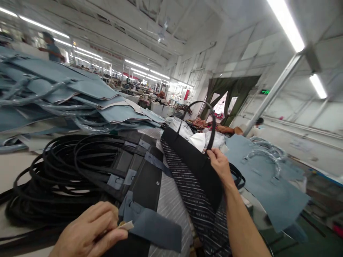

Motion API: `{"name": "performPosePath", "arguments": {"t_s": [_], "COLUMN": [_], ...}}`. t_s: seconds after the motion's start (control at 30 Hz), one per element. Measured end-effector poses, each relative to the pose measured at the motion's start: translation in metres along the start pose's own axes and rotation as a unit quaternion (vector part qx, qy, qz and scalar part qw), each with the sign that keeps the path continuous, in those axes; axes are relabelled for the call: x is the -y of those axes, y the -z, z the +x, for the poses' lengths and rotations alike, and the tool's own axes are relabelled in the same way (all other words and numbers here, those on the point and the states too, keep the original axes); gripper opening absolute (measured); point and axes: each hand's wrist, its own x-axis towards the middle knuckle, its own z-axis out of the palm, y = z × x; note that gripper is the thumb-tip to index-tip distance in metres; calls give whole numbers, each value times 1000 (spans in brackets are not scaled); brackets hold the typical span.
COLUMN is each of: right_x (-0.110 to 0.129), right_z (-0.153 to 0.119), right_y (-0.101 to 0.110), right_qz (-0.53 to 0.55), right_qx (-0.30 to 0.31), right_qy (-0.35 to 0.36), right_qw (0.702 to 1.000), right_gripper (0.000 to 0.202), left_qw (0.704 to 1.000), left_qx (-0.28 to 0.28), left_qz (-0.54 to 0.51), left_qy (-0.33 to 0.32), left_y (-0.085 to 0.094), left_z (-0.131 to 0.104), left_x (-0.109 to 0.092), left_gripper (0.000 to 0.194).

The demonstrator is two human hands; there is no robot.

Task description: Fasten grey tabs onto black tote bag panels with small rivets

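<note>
My right hand (220,165) grips the top edge of a black bag panel (195,162) next to its looped black handle (211,121), and holds the panel up over striped lining fabric (195,203). My left hand (92,232) pinches a small pale tag (126,225) at the corner of a grey-blue fabric strip (152,228). That strip lies on a stack of black bag panels (139,171) with grey-blue tabs.
A tangle of black bag handles (61,175) lies to the left. Piles of grey-blue bag panels (80,96) rise at the back left, and more (268,182) lie to the right. One person (52,48) stands far left; another (257,125) sits at the right.
</note>
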Motion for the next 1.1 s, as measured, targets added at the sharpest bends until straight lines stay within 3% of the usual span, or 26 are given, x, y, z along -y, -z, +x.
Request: {"name": "performPosePath", "arguments": {"t_s": [0.07,0.17,0.23,0.3,0.37,0.43,0.47,0.57,0.67,0.73,0.9,0.97,1.07,1.1], "right_x": [-41,-91,-110,-111,-85,-35,-5,81,131,142,140,140,143,143], "right_z": [6,2,-6,-20,-43,-77,-96,-149,-179,-185,-180,-179,-179,-180], "right_y": [26,62,79,83,73,51,37,-9,-40,-49,-54,-56,-60,-61], "right_qz": [-13,-40,-88,-175,-174,-27,56,196,247,247,226,219,206,202], "right_qx": [-20,-20,-15,-36,-35,21,74,212,222,222,235,239,236,229], "right_qy": [-44,-124,-180,-214,-191,-108,-59,128,251,291,316,319,335,342], "right_qw": [999,991,980,960,966,994,994,949,909,897,891,890,888,889], "right_gripper": [43,38,27,26,17,31,30,13,17,15,16,15,15,15], "left_qw": [997,994,995,994,993,993,993,990,987,986,983,986,990,990], "left_qx": [-29,-11,6,10,21,35,39,45,54,58,49,57,99,110], "left_qz": [37,53,46,42,43,46,50,75,103,117,160,146,80,61], "left_qy": [-54,-98,-93,-98,-106,-103,-103,-109,-108,-105,-69,-54,-63,-69], "left_y": [5,12,14,13,11,8,6,4,5,9,19,21,23,23], "left_z": [5,14,18,19,19,18,17,16,13,11,4,5,10,11], "left_x": [-6,-21,-30,-35,-37,-37,-38,-39,-40,-40,-33,-31,-29,-28], "left_gripper": [47,44,44,44,45,43,43,43,42,42,50,42,45,36]}}
